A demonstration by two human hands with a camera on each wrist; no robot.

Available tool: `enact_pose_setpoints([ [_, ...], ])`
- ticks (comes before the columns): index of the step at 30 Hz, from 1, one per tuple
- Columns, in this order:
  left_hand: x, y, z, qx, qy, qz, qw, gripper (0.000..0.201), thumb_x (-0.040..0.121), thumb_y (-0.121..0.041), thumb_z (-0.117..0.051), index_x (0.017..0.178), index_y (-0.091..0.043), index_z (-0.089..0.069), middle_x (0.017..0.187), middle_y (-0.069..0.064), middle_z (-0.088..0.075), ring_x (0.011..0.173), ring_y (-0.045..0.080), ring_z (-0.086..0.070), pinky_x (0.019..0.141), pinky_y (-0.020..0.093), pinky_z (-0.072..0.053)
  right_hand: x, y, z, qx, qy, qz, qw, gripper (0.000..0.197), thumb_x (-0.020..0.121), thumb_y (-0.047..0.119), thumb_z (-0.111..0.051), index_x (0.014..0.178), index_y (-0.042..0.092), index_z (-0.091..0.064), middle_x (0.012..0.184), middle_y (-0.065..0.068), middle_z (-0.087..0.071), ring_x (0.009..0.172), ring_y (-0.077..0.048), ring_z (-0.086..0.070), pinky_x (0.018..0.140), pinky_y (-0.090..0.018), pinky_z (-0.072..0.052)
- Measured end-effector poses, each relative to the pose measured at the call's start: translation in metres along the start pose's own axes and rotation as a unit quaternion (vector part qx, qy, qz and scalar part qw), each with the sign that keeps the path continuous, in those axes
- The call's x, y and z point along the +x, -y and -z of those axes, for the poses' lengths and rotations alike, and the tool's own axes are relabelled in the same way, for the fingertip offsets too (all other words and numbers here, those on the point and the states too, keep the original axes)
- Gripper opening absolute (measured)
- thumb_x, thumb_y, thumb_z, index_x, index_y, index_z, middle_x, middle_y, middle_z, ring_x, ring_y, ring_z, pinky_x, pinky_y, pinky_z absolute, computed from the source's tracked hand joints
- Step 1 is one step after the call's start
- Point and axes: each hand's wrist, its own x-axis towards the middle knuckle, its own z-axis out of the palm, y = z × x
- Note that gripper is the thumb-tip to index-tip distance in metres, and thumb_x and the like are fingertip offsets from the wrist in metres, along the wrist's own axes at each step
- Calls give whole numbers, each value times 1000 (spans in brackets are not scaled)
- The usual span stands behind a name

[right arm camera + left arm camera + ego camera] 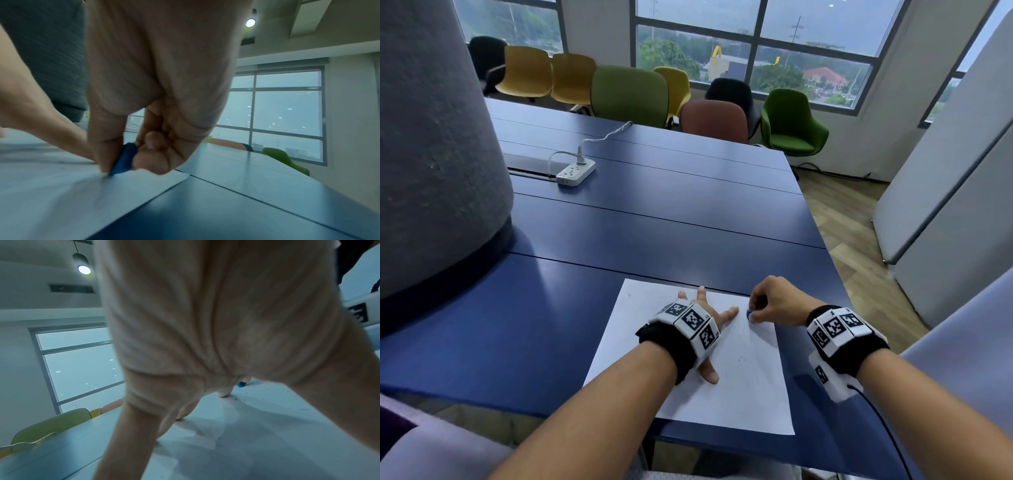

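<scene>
A white sheet of paper (743, 383) lies near the front edge of the blue table (654, 219), with faint pencil marks and dark crumbs on it. My left hand (709, 311) presses flat on the sheet with fingers spread. My right hand (774, 303) pinches a small blue eraser (749, 314) between thumb and fingers at the paper's far right corner. In the right wrist view the blue eraser (124, 160) touches the paper (51, 194) with its lower edge. The left wrist view shows the spread fingers (223, 391) on the paper (267, 434) and the eraser (241, 384) beyond them.
A white power strip (576, 172) with a plugged cable lies far left on the table. A large grey felt lampshade-like column (438, 154) stands at the left. Several coloured chairs (630, 92) line the far side. Wooden floor (859, 240) and grey partitions are to the right.
</scene>
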Motion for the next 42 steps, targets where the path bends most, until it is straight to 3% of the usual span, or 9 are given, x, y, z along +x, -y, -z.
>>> enact_pose_setpoints([
  [11,-5,-2,5,2,15,1,1000,139,57,-57,-87,147,-51,19,156,20,29,139,61,9,106,71,-22,-3,-1,1,-22,17,23,999,6,74,16,-76,76,12,-72,80,-4,-70,66,-11,-59,67,-28,-53],
  [15,-1,-2,3,1,10,-1,1000,141,54,-58,-88,147,-52,18,156,20,29,139,61,11,106,72,-24,-1,-1,1,-19,-40,17,999,6,74,13,-76,76,8,-72,76,-4,-69,64,-12,-59,66,-29,-53],
  [19,-3,-2,6,-3,27,2,1000,140,57,-56,-88,146,-52,20,155,19,32,139,60,12,106,72,-20,-6,2,2,-9,36,28,999,8,69,17,-80,73,12,-74,76,-2,-71,60,-5,-56,59,-21,-48],
  [23,1,-1,3,0,17,-1,1000,141,54,-59,-88,146,-53,20,156,20,30,139,60,11,107,70,-21,-3,0,2,-2,-35,14,999,7,71,13,-79,74,9,-74,74,-2,-70,62,-9,-59,61,-23,-51],
  [28,-1,0,4,4,17,-1,1000,141,55,-59,-87,146,-52,20,155,21,31,139,60,10,108,69,-23,-11,0,1,27,33,13,999,8,69,14,-81,69,17,-73,66,7,-65,53,0,-53,53,-11,-41],
  [31,0,0,5,-1,22,0,1000,141,54,-58,-88,145,-54,20,156,20,30,139,59,12,109,70,-21,-9,-1,-2,32,-24,11,999,10,70,12,-79,66,17,-71,65,5,-66,52,-1,-54,54,-13,-42],
  [36,-1,0,4,3,20,2,1000,142,54,-59,-88,145,-53,20,156,21,29,140,60,10,108,70,-20,-18,6,-1,18,72,12,997,11,69,18,-81,68,22,-71,64,9,-64,51,2,-52,51,-10,-39],
  [40,-2,-1,4,0,13,-3,1000,139,54,-59,-87,146,-54,17,157,19,28,141,58,9,109,69,-22,-11,4,-3,12,-12,13,1000,9,72,16,-79,70,17,-70,72,0,-68,57,-5,-54,59,-20,-46],
  [42,-1,-1,4,-5,11,-1,1000,141,53,-59,-88,146,-54,17,157,19,28,141,58,10,109,69,-23,-15,4,-5,13,25,18,999,8,71,18,-79,72,17,-71,71,2,-66,57,-5,-53,58,-18,-45],
])
